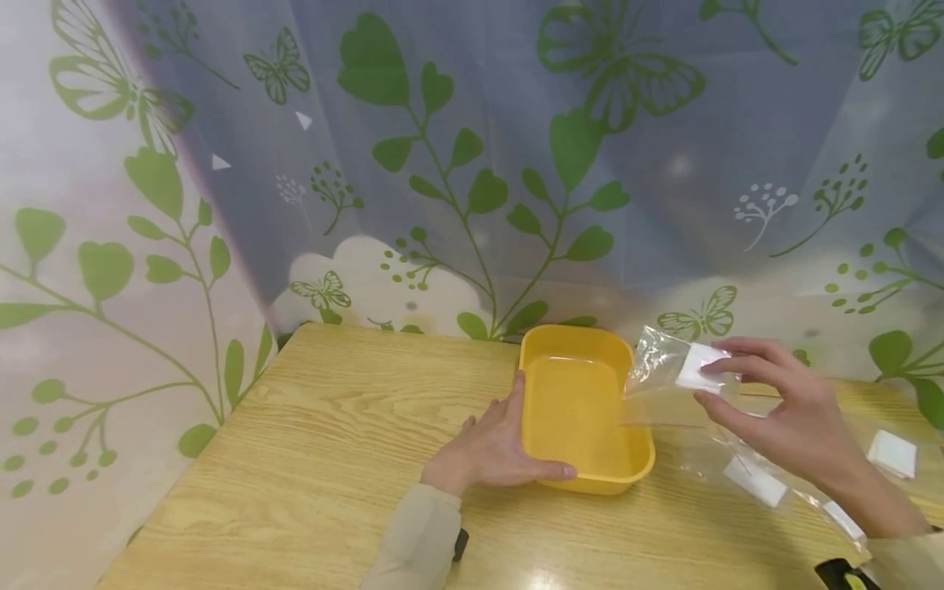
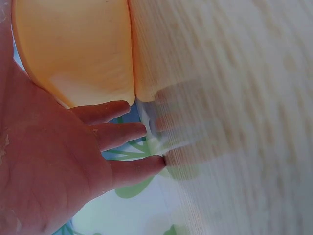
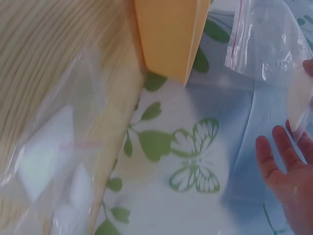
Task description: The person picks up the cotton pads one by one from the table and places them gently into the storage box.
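Note:
My left hand (image 1: 492,449) rests against the left side of a yellow plastic bin (image 1: 623,485), its fingers straight along the outer wall and its thumb lying at the near rim. In the left wrist view, three extended fingers (image 2: 123,135) reach past the bin's end. My right hand (image 1: 792,410) pinches a clear zip bag (image 1: 656,369) with a folded white piece (image 1: 696,366) inside, held up beside the bin's right rim. The bag's free end hangs toward the bin, overlapping its rim in the head view.
More clear bags with white pieces (image 1: 755,482) lie on the wooden table (image 1: 324,459) right of the bin, below my right hand; another white piece (image 1: 892,453) lies farther right. A patterned curtain (image 1: 472,164) hangs behind the table's back edge.

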Tool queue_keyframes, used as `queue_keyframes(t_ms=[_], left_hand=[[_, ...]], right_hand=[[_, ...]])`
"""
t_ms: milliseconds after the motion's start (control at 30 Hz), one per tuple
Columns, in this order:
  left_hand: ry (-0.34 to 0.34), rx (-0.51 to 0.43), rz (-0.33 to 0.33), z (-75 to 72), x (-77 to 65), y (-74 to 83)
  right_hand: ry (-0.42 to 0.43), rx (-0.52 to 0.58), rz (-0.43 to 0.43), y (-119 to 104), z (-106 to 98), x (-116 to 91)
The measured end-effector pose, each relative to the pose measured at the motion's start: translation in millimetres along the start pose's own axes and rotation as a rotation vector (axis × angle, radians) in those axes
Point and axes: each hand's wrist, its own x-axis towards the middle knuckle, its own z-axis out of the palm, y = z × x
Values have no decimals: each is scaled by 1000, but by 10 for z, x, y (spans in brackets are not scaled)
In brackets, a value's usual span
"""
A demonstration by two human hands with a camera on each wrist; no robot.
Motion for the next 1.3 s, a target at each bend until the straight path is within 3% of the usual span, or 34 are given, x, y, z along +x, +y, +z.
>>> queue_keyframes(t_ms=[233, 600, 1300], left_hand=[[0, 5, 9, 16, 8, -1], [5, -7, 18, 18, 21, -2], [7, 5, 1, 18, 18, -15]], right_hand=[[-65, 94, -16, -54, 315, 62], [-177, 104, 30, -77, 691, 60], [-244, 11, -5, 35, 949, 57]])
